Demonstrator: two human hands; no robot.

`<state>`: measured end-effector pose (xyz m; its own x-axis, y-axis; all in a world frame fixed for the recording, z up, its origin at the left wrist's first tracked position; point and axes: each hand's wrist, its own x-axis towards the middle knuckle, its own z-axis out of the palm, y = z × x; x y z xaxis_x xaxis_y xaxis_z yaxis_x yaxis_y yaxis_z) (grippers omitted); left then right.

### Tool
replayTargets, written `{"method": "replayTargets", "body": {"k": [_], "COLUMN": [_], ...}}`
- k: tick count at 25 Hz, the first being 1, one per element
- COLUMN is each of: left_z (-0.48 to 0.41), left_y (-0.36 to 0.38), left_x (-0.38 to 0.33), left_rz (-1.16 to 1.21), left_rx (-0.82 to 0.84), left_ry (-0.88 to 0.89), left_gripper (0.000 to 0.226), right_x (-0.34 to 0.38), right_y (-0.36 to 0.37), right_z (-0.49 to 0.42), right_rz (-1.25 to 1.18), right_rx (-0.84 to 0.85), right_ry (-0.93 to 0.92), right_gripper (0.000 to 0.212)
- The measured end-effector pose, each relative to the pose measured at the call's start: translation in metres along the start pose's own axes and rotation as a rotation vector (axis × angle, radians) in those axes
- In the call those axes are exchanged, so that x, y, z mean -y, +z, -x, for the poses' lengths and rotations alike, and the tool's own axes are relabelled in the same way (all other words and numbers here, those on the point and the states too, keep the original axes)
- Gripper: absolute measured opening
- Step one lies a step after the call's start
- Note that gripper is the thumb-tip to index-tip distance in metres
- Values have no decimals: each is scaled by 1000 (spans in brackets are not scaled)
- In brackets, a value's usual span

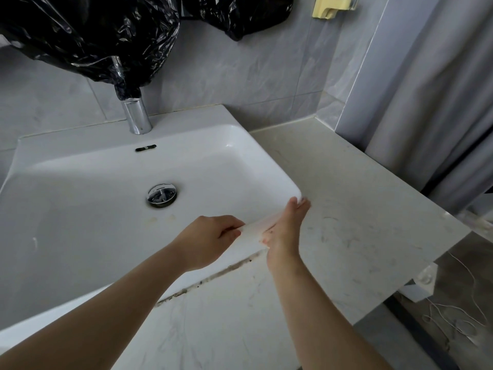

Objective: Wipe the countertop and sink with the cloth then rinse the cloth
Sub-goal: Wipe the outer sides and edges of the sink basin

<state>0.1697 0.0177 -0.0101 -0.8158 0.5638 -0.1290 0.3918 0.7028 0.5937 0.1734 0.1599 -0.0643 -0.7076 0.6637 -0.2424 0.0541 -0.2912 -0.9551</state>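
Setting: Grey-tiled bathroom wall behind a pale marbled stone tabletop [360,209], with a white rectangular ceramic sink [106,169] set into it at 9 o'clock.
Fixtures: chrome tap [137,116] at 12 o'clock of the basin, its top wrapped in crumpled black plastic sheeting [93,36]; chrome drain plug [162,194] mid-basin.
Cloth: a thin white cloth [256,231], stretched over the sink's near right corner.
Hands: left hand [210,239] pinches the cloth's near end with curled fingers; right hand [285,231] is flat and extended along it, thumb hooked under the edge.
Axis: the cloth's long axis runs roughly 8 o'clock to 2 o'clock, far tip toward the tabletop.
Risk: dark grime [213,275] lines the sink-tabletop seam; a taut, narrow cloth would likely ride over it, or slip from the light pinch into the basin.
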Motion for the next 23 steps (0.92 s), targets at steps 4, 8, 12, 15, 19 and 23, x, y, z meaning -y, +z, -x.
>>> {"method": "replayTargets", "body": {"k": [4,8,12,15,19,23], "left_z": [0,1,-1,-1,-2,-1], "left_y": [-1,0,1,1,1,1], "left_x": [-2,-1,-1,0,0,0], "left_rz": [6,13,42,58,54,40], "left_rx": [-13,-28,-36,-37,-40,-47], "left_ry": [25,20,21,24,18,33], "left_gripper": [26,25,25,24,24,23], "right_x": [-27,-27,-37,-43,-21,-4], "right_y": [19,-1,-9,1,-6,2], "right_z": [53,4,1,36,31,36], "right_rz": [-97,-228,-308,-312,-234,-197], "right_rx": [118,18,57,140,155,112], "right_ry": [31,206,356,414,284,144], "right_gripper": [81,111,104,97,70,100]}}
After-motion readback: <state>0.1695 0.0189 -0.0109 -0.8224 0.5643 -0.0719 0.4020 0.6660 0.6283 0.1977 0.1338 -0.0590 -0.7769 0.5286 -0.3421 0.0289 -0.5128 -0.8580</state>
